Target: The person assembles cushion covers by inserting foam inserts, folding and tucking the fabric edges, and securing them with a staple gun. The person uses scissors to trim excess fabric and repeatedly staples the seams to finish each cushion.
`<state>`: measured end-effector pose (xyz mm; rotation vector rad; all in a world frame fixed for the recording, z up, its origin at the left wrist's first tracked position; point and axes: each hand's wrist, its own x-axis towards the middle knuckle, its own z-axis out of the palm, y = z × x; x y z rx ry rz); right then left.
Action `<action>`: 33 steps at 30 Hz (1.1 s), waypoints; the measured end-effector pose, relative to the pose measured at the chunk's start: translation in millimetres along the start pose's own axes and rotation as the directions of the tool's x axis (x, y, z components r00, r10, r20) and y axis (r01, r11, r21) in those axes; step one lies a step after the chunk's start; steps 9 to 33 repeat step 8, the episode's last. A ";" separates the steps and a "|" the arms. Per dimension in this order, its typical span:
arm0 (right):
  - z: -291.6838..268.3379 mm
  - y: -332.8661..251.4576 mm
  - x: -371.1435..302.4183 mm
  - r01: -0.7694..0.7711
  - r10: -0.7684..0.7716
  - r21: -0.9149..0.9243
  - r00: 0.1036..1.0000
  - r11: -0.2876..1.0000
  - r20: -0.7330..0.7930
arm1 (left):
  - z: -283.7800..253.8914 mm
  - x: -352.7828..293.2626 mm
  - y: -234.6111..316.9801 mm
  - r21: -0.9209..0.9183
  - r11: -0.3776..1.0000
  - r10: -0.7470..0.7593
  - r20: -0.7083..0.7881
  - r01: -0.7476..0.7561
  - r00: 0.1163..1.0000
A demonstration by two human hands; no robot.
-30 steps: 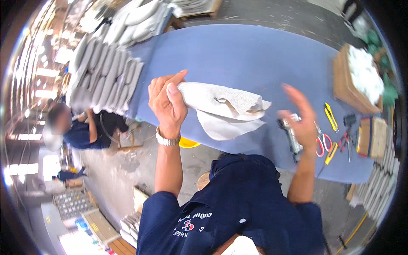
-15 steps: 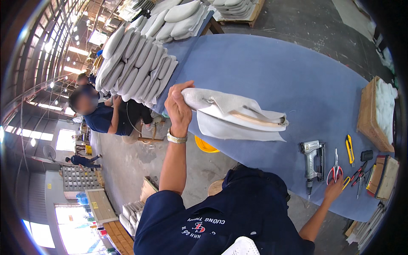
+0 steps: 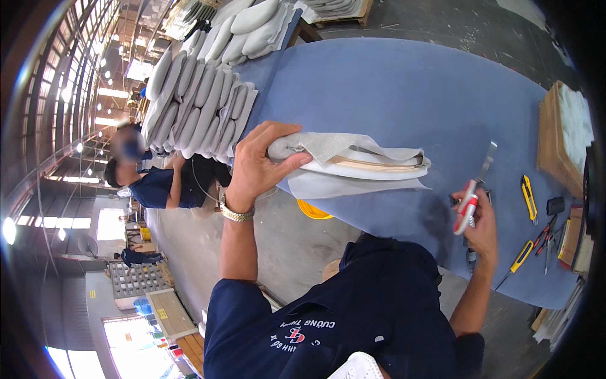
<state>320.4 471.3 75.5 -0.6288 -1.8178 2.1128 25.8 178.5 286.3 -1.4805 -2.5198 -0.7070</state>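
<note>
My left hand (image 3: 255, 167) grips the left end of a white padded piece (image 3: 366, 165) with loose cloth and a curved wooden strip showing along its edge. The piece lies on the near edge of the blue table (image 3: 404, 95). My right hand (image 3: 483, 221) is closed on red-handled scissors (image 3: 473, 192), their blades pointing up and away, just right of the padded piece and apart from it.
Several white padded pieces (image 3: 196, 101) are stacked at the table's far left. A wooden box of white material (image 3: 562, 139) stands at the right, with yellow utility knives (image 3: 528, 197) and pliers (image 3: 546, 237) nearby. Another person (image 3: 164, 180) works beyond the left edge.
My right hand reached down among the tools at the right, took the red-handled scissors and lifted them toward the padded piece. My left hand kept its hold.
</note>
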 end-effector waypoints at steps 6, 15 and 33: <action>58.0 -55.3 34.7 0.306 -0.199 -0.198 0.883 0.931 0.425 | -15.0 13.6 27.3 0.021 0.989 -0.149 0.302 0.150 0.942; 68.0 -68.4 42.6 0.461 -0.240 -0.322 0.807 0.827 0.540 | -17.8 16.3 26.2 0.006 0.978 -0.198 0.354 0.210 0.914; 68.0 -68.4 42.6 0.461 -0.240 -0.322 0.807 0.827 0.540 | -17.8 16.3 26.2 0.006 0.978 -0.198 0.354 0.210 0.914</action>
